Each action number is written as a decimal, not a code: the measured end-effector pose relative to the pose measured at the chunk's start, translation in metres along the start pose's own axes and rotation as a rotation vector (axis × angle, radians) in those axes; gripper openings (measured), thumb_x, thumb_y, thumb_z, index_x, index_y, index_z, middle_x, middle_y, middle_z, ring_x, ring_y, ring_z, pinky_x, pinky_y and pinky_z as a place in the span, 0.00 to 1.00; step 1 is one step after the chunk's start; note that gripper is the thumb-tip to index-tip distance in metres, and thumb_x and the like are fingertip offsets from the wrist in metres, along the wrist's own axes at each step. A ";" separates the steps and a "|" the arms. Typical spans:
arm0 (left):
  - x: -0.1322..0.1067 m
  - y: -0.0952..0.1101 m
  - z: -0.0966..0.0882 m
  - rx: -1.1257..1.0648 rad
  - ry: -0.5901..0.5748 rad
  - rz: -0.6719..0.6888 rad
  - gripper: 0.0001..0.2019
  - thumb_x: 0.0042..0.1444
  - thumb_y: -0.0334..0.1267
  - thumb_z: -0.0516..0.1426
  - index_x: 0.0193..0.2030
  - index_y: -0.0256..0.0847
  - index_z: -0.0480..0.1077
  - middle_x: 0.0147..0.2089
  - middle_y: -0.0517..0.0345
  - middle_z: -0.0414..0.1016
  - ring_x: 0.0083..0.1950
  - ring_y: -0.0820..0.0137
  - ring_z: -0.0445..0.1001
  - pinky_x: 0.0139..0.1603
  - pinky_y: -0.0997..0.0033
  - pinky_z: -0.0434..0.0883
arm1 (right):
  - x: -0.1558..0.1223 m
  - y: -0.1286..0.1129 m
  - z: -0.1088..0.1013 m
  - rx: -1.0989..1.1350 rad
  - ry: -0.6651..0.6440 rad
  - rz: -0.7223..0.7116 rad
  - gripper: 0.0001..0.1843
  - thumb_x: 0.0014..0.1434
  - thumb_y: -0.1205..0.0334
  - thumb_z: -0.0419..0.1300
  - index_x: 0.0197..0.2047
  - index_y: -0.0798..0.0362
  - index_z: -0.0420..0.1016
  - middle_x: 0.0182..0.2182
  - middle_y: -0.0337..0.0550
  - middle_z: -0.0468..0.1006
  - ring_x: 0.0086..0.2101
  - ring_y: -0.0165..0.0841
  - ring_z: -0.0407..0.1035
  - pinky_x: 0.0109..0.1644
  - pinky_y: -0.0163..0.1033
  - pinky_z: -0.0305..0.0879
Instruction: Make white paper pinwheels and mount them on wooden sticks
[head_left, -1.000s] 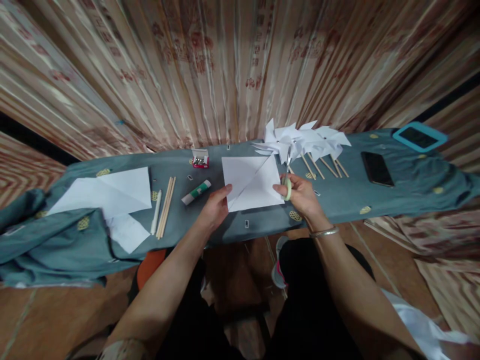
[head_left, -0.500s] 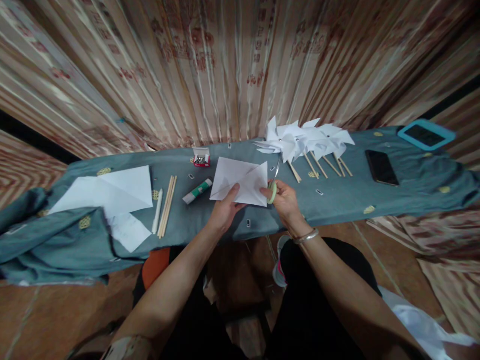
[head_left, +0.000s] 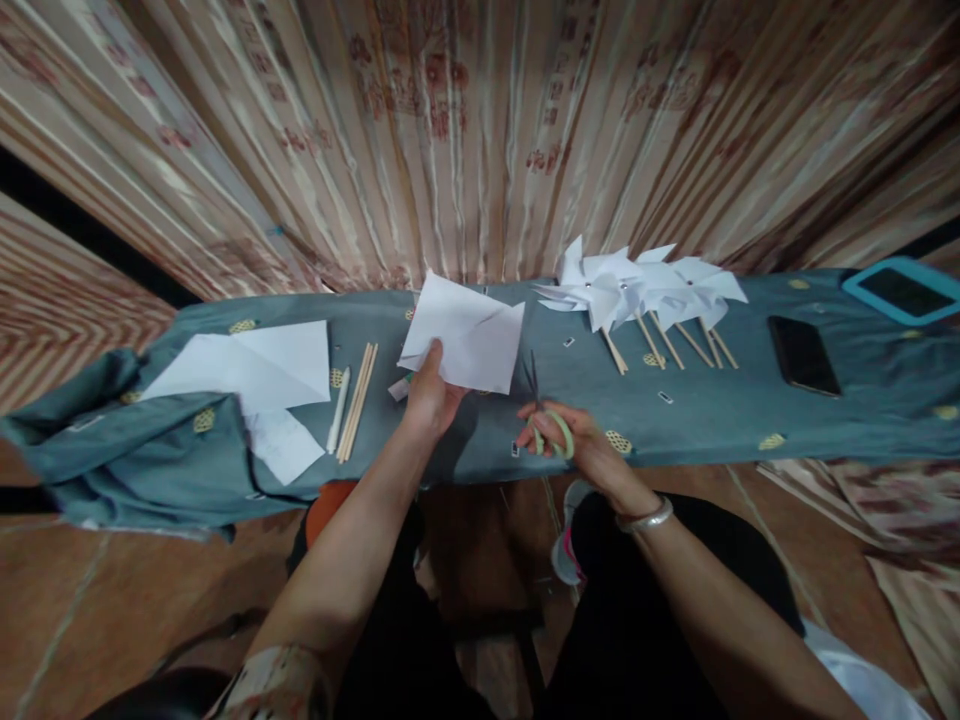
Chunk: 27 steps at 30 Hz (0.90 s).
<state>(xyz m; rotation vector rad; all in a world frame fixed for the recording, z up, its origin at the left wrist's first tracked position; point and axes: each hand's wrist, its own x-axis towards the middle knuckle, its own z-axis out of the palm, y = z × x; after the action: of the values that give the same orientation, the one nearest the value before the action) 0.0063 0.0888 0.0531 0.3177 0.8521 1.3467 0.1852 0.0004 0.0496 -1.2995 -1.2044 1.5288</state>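
Observation:
A white sheet of paper [head_left: 472, 335] with fold lines and slits from its edges is pinched at the lower left by my left hand [head_left: 433, 393], thumb on top. It is raised a little over the cloth and tilted. My right hand [head_left: 574, 440] holds scissors [head_left: 556, 432] by their pale green handles, with the blades slightly apart and pointing up, just right of the paper and apart from it. Behind the paper and my left hand, a glue stick [head_left: 400, 388] is mostly hidden.
Several white paper pinwheels [head_left: 600, 288] on wooden sticks lie at the back right. Beyond them are a black phone [head_left: 804, 355] and a blue-framed tablet [head_left: 904, 292]. On the left lie wooden sticks [head_left: 358, 402], a white pen-like stick [head_left: 338, 410] and loose paper sheets [head_left: 281, 365].
The scissors have come away from the paper, as my right hand drew back toward me. My left hand has lifted and tilted the paper, now covering the red box and most of the glue stick.

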 end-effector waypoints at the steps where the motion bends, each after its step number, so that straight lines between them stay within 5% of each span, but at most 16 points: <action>1: 0.001 0.003 0.000 -0.010 0.000 0.015 0.11 0.66 0.37 0.52 0.51 0.37 0.70 0.43 0.53 0.82 0.39 0.71 0.79 0.46 0.71 0.76 | -0.004 -0.001 0.000 -0.011 -0.045 0.025 0.29 0.51 0.35 0.64 0.40 0.54 0.76 0.28 0.43 0.80 0.26 0.30 0.70 0.28 0.34 0.62; 6: 0.002 0.007 0.000 -0.003 -0.005 0.037 0.14 0.65 0.39 0.53 0.55 0.39 0.69 0.45 0.53 0.82 0.48 0.66 0.79 0.48 0.69 0.76 | -0.013 -0.008 0.003 -0.074 -0.213 0.075 0.28 0.53 0.36 0.64 0.39 0.54 0.76 0.26 0.42 0.78 0.24 0.29 0.68 0.27 0.34 0.63; 27: -0.005 -0.005 0.003 0.042 -0.041 -0.041 0.11 0.63 0.37 0.56 0.49 0.35 0.70 0.43 0.50 0.81 0.47 0.64 0.80 0.51 0.65 0.75 | -0.010 -0.008 0.004 -0.097 -0.201 0.050 0.26 0.52 0.36 0.64 0.33 0.53 0.76 0.24 0.40 0.77 0.24 0.27 0.67 0.27 0.33 0.63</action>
<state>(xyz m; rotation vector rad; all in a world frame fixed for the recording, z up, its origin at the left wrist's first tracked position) 0.0125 0.0842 0.0534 0.3572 0.8497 1.2812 0.1831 -0.0081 0.0600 -1.2695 -1.3963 1.6877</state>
